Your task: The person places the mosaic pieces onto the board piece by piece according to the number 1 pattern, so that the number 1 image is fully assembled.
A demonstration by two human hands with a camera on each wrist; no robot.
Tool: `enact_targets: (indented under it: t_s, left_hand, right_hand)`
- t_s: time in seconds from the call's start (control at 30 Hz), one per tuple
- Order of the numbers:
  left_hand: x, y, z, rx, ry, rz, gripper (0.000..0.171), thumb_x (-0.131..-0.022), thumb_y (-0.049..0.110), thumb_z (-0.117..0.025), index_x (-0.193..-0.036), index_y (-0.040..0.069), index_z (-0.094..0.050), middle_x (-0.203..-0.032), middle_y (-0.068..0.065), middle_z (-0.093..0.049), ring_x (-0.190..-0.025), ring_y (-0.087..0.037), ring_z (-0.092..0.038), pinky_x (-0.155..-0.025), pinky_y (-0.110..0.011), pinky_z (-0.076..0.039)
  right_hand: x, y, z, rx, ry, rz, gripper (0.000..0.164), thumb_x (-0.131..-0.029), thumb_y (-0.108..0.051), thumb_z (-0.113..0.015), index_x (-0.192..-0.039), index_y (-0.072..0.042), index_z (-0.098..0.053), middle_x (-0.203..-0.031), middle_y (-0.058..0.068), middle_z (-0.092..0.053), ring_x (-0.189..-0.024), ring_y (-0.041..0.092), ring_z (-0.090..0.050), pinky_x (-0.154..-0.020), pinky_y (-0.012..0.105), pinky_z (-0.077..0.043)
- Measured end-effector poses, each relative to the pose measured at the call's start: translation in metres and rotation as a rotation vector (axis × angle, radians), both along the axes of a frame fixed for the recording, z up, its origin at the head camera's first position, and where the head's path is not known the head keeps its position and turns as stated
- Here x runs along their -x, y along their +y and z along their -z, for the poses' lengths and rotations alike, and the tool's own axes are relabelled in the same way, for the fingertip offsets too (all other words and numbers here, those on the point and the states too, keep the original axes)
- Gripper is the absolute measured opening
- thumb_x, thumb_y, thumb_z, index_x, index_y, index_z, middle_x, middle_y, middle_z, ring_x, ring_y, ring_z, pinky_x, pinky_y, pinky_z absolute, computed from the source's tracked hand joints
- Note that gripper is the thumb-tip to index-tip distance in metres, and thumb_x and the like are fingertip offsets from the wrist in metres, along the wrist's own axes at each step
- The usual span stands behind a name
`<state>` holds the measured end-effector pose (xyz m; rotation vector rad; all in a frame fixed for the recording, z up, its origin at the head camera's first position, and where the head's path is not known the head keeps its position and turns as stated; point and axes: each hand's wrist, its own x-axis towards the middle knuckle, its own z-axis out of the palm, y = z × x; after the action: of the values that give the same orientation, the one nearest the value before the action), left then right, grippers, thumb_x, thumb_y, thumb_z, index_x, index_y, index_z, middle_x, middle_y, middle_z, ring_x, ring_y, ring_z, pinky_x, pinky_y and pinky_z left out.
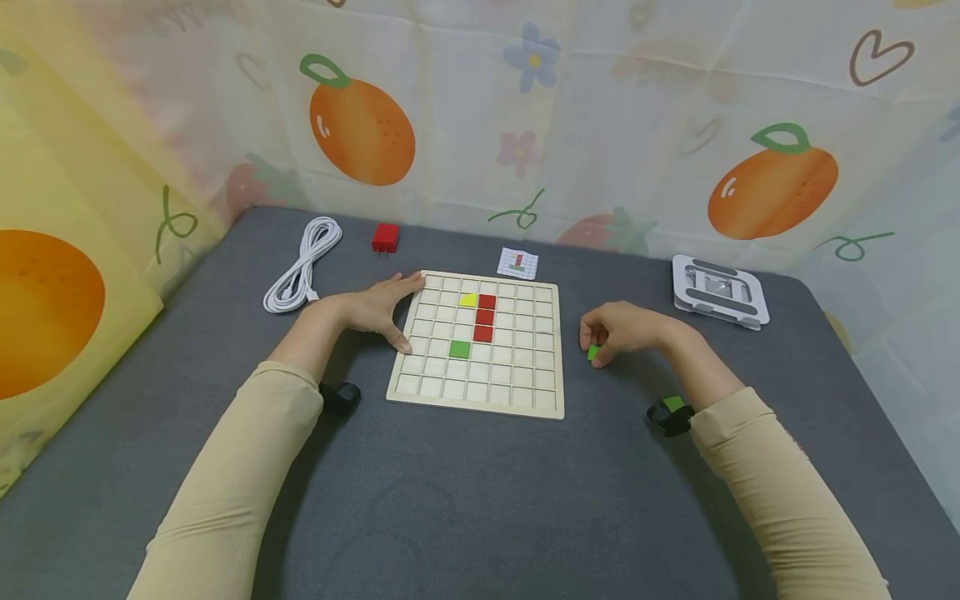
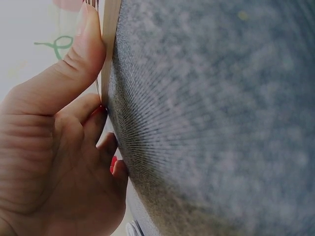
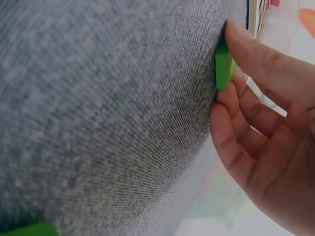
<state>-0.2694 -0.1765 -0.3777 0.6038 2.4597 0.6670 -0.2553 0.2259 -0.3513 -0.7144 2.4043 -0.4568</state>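
Observation:
A wooden grid board (image 1: 517, 401) of pale squares lies mid-table. On it are three red tiles (image 1: 484, 317) in a column, a yellow piece (image 1: 468, 300) beside the top red one, and a green tile (image 1: 460, 349) lower left. My left hand (image 1: 367, 310) rests spread along the board's left edge, its thumb (image 2: 81, 54) touching the edge. To the right of the board, my right hand (image 1: 630, 330) pinches a green tile (image 3: 223, 66) between thumb and fingers, at the table surface. Another green tile (image 1: 673, 403) shows by the right wrist strap, partly hidden.
A small card with a coloured grid pattern (image 1: 517, 263) lies behind the board. At the back left are a coiled white cable (image 1: 303, 265) and a red plug adapter (image 1: 386, 237). A grey-white folded stand (image 1: 720, 291) lies at the back right, before a printed curtain (image 1: 465, 108).

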Motion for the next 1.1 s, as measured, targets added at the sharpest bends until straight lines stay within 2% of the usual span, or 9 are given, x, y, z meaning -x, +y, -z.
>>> enact_targets:
  t_s: [0.47,0.83,1.1]
  left_hand:
    - [0.002,-0.001,0.002,-0.001,-0.003,0.0,0.121,-0.072,0.031,-0.087,-0.16,0.007,-0.007,-0.17,-0.01,0.003,-0.156,-0.039,0.009,-0.123,-0.064,-0.001]
    - [0.001,0.0,0.001,-0.001,-0.009,-0.003,0.121,-0.072,0.031,-0.087,-0.16,0.008,-0.007,-0.17,-0.009,0.004,-0.156,-0.039,0.01,-0.122,-0.065,-0.002]
    - [0.001,0.0,0.0,-0.001,-0.012,-0.004,0.121,-0.072,0.03,-0.087,-0.16,0.008,-0.007,-0.17,-0.009,0.004,-0.156,-0.038,0.01,-0.123,-0.065,-0.002]
  right_hand:
    - [-0.002,-0.006,-0.002,0.031,0.104,0.081,0.018,-0.077,-0.01,-0.082,-0.086,-0.01,-0.067,-0.081,0.003,-0.066,-0.074,0.014,-0.058,-0.067,0.028,-0.047]
    - [-0.001,-0.014,-0.001,0.152,0.206,0.119,0.021,-0.079,0.001,-0.077,-0.096,-0.009,-0.071,-0.091,0.008,-0.073,-0.086,0.018,-0.067,-0.075,0.032,-0.054]
    - [-0.003,-0.026,-0.001,0.225,0.235,0.174,0.023,-0.084,-0.003,-0.075,-0.105,-0.008,-0.067,-0.098,0.009,-0.073,-0.094,0.022,-0.067,-0.08,0.034,-0.055]
